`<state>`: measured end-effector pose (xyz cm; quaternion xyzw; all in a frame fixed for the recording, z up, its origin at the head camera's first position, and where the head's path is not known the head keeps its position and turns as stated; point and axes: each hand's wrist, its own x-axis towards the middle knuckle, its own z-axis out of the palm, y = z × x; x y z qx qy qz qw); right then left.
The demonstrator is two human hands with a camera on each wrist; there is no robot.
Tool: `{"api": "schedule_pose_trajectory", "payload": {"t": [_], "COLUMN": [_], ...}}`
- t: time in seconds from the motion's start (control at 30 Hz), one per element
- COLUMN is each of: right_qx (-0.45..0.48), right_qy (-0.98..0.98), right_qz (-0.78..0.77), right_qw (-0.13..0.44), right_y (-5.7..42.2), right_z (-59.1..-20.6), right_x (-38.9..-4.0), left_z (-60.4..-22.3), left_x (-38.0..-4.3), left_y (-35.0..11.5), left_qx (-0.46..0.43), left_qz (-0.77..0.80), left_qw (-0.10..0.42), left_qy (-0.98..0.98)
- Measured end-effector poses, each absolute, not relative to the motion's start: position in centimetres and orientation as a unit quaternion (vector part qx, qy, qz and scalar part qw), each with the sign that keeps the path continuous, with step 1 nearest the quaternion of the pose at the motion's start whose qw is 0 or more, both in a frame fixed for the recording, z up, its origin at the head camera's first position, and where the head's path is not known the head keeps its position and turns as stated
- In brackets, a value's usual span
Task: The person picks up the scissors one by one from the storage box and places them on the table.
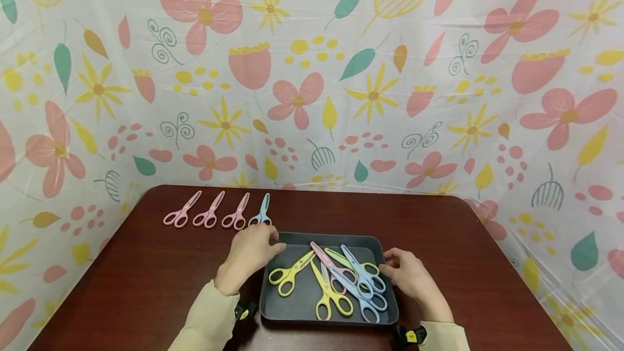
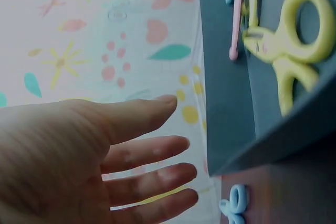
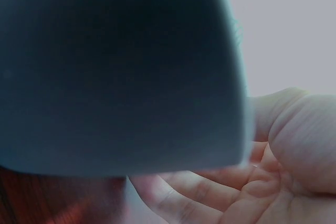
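A dark grey tray [image 1: 292,314] holds several pairs of scissors in a loose heap. Apart at its left lie yellow scissors [image 1: 288,275]; another yellow pair [image 1: 333,301] points up the middle. Pink scissors [image 1: 319,253], green scissors [image 1: 336,255] and blue scissors [image 1: 363,272] overlap on the right. My left hand [image 1: 249,253] is by the tray's upper left corner, thumb towards the rim, fingers extended and holding nothing in the left wrist view. Just above it lie blue scissors [image 1: 264,207]. My right hand [image 1: 411,275] is at the tray's right side, fingers loosely bent beside the wall.
Three pairs of pink scissors [image 1: 183,210] stand in a row with the blue pair at the back left of the dark brown table [image 1: 136,275], blades pointing away. A flower-patterned curtain [image 1: 302,96] hangs behind the table and along both sides.
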<state>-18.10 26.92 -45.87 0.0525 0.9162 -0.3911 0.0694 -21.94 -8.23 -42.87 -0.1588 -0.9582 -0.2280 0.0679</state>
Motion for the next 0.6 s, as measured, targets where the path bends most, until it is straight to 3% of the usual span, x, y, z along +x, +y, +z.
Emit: {"api": "schedule_pose_trajectory", "payload": {"t": [0.3,0.6], "right_qx": [0.055,0.060], "right_qy": [0.917,0.912], "right_qz": [-0.387,-0.397], "right_qw": [0.071,0.078], "right_y": [27.1,26.9], "right_z": [-45.6,-45.9], "right_x": [-18.2,-18.2], "left_z": [-43.5,-44.8], "left_x": [-19.9,-19.1], "left_y": [-7.9,-7.5], "left_qx": [-0.216,-0.232], "left_qz": [-0.200,-0.150], "left_qw": [0.040,0.052], "left_qy": [-0.955,-0.960]}}
